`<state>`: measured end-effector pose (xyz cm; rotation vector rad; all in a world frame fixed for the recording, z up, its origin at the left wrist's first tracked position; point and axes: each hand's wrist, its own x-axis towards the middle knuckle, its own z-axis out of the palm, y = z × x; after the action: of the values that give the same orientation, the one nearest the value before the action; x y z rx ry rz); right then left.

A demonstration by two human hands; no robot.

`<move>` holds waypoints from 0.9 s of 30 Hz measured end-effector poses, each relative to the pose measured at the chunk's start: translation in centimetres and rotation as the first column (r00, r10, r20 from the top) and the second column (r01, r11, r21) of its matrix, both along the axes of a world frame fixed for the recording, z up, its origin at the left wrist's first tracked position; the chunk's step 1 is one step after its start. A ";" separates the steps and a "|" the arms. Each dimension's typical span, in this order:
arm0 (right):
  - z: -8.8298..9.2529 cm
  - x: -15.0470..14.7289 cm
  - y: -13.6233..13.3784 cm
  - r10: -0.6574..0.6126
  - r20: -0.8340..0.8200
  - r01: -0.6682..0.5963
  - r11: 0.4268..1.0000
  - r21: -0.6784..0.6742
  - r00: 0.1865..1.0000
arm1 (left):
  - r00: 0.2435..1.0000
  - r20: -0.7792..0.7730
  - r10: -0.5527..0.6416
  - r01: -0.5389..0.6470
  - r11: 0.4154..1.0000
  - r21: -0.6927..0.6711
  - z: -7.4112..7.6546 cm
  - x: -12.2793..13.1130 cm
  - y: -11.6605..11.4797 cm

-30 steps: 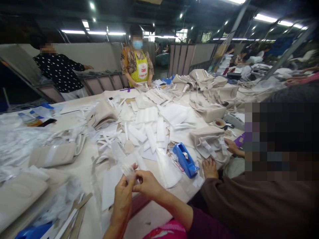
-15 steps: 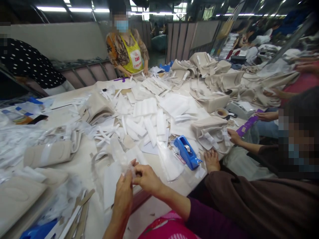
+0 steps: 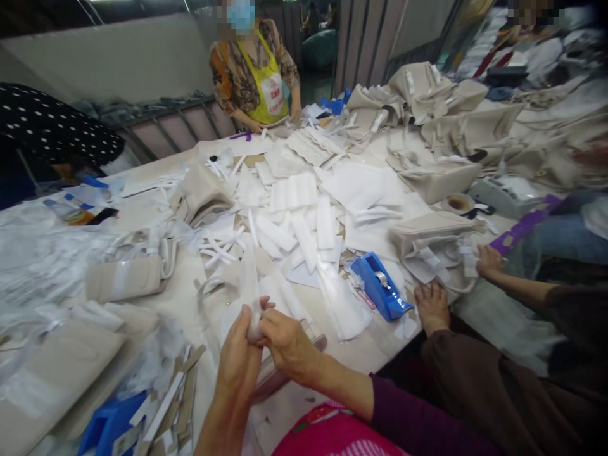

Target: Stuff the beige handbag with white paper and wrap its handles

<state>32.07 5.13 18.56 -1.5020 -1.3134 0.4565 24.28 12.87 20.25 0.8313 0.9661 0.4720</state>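
Observation:
Close to the front edge of the table, my left hand (image 3: 241,354) and my right hand (image 3: 291,347) meet, both closed on a whitish, partly see-through wrapping strip (image 3: 249,277). The strip stands up from my fingers and appears wrapped round something I cannot make out. My left fingers support it from the left, while my right thumb and fingers pinch its lower end. Under my hands lies a pale bag, mostly hidden, with a beige strap (image 3: 203,310) curving to the left. A blue tape dispenser (image 3: 381,288) stands to the right of my hands.
White foam sheets (image 3: 294,192) and strips cover the middle. Beige handbags lie left (image 3: 124,278) and right (image 3: 430,234). A second blue dispenser (image 3: 107,421) and cardboard strips (image 3: 173,405) sit front left. A co-worker's hand (image 3: 433,306) rests at right; another person (image 3: 259,76) stands opposite.
The view has tilted down and shifted left. My right hand has closed into a tighter grip on the strip, which now stands straighter between my hands.

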 end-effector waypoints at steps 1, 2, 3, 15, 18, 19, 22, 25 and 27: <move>-0.2 0.1 0.2 0.020 0.025 -0.021 0.999 0.038 0.999 | 1.000 0.017 -0.001 0.002 1.000 -0.023 0.1 0.0 0.5; -0.4 0.2 0.5 0.014 0.002 -0.014 0.999 0.045 1.000 | 1.000 0.008 -0.004 0.004 1.000 0.005 0.1 0.0 0.9; -0.5 0.4 0.8 -0.004 -0.074 0.004 1.000 0.003 0.997 | 1.000 -0.027 -0.004 0.007 0.997 0.080 0.0 0.0 1.1; -1.1 3.0 2.8 -0.012 -0.068 -0.006 0.964 -0.266 0.998 | 0.989 -0.151 0.001 0.035 0.970 0.239 -0.4 2.2 2.2; -1.2 3.4 3.5 -0.072 -0.171 -0.001 0.920 -0.392 0.983 | 0.987 -0.155 0.037 0.009 0.957 0.290 -0.7 2.8 2.6; -1.2 3.5 3.6 -0.024 -0.115 -0.015 0.945 -0.327 0.993 | 0.992 -0.122 0.025 0.000 0.979 0.205 -0.8 2.9 2.9; -1.3 3.6 3.5 0.100 0.114 -0.092 0.993 -0.076 0.988 | 0.999 -0.050 0.001 -0.004 0.998 -0.061 -1.0 3.0 3.8; -1.4 3.4 3.6 -0.020 -0.094 0.000 0.977 -0.212 0.995 | 0.994 -0.101 0.028 -0.017 0.994 0.112 -1.3 2.7 4.0; -1.5 3.5 3.9 -0.093 -0.266 -0.005 0.938 -0.347 0.959 | 0.991 -0.127 0.051 -0.014 0.961 0.276 -1.8 2.6 3.9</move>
<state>35.57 9.04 17.06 -1.6772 -1.0085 0.8731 26.90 16.78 18.43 1.1101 1.0529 0.5945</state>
